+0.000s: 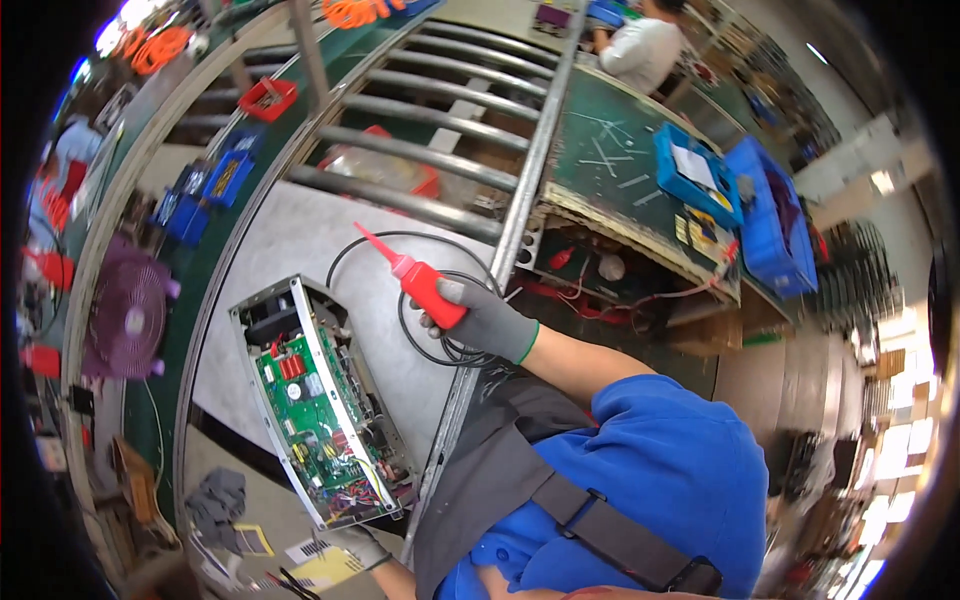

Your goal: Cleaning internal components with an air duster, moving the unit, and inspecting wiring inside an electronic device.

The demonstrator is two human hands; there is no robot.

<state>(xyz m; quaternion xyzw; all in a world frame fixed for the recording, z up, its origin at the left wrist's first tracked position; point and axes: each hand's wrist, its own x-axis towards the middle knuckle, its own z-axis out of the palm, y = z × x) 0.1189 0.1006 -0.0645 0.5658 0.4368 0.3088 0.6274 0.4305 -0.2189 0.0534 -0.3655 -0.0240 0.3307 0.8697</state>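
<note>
My right hand (482, 322), in a grey glove with a green cuff, is closed around a red squeeze bottle (428, 288). The bottle's long tapered nozzle points up and to the left, above a metal plate (235, 362). An open metal chassis (301, 392) rests on this plate, with a green circuit board (312, 412), several components and bundled wires inside. At the chassis's lower end is my gloved left hand (355, 546), close against its edge; the fingers are partly hidden there. A black cable (402, 236) loops behind and below the right hand.
Conveyor rollers (440, 155) lie beyond the plate, between metal rails. To the right stands a green-topped bench (605, 150) with a light-blue tray (698, 178) and a blue crate (770, 215). Blue bins (230, 178), a red bin (268, 99) and a purple fan-like part (130, 308) are on the left.
</note>
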